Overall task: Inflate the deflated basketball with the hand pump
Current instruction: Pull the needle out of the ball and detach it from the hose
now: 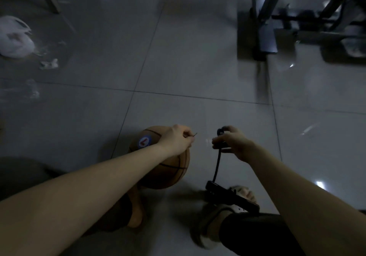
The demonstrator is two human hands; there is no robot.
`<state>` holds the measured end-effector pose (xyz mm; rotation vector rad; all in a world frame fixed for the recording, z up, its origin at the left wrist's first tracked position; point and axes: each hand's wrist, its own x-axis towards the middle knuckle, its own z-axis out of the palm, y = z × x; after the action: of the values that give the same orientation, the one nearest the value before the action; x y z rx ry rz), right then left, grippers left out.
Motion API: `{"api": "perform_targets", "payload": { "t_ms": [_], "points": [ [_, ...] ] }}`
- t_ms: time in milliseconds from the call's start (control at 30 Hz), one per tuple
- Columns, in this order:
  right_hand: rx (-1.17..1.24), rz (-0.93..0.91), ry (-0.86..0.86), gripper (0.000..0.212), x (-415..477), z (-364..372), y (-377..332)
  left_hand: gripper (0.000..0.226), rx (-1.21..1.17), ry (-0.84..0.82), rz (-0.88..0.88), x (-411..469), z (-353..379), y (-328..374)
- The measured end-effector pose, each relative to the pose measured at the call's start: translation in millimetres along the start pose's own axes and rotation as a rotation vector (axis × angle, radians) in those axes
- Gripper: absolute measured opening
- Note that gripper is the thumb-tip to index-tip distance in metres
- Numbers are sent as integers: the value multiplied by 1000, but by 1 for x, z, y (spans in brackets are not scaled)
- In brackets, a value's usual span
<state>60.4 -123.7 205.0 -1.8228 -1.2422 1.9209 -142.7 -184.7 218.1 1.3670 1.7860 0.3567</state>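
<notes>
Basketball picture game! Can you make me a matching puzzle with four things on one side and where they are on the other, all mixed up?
Things:
1. basketball
2. needle
3. hose
4. plastic bag

Places:
A. pinched in the left hand
B. far off on the floor, at the left
C. on the floor under the left forearm
D. hanging down from the right hand to the black pump

Pairs: 1-C, 2-A, 3-D, 4-B

Dim, motion-blurred wide-angle view; glare spots on glossy floor (178,57).
</notes>
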Motion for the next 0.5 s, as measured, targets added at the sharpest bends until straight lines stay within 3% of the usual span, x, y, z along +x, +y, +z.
{"api": "perform_targets", "payload": {
  "t_ms": [100,200,367,500],
  "points": [
    [-91,-20,-138,82,-41,-13,-1,11,-94,-52,-29,-15,-10,15],
    [-97,-30,-242,72,-72,-22,4,9,-138,-119,-58,-34,-17,23],
    [-34,-56,-84,38,-86,-18,28,13,57,-145,-21,-59,-17,44],
    [12,-110,-3,25,-93,-21,41,10,167,-97,55,-64,-12,48]
  ]
}}
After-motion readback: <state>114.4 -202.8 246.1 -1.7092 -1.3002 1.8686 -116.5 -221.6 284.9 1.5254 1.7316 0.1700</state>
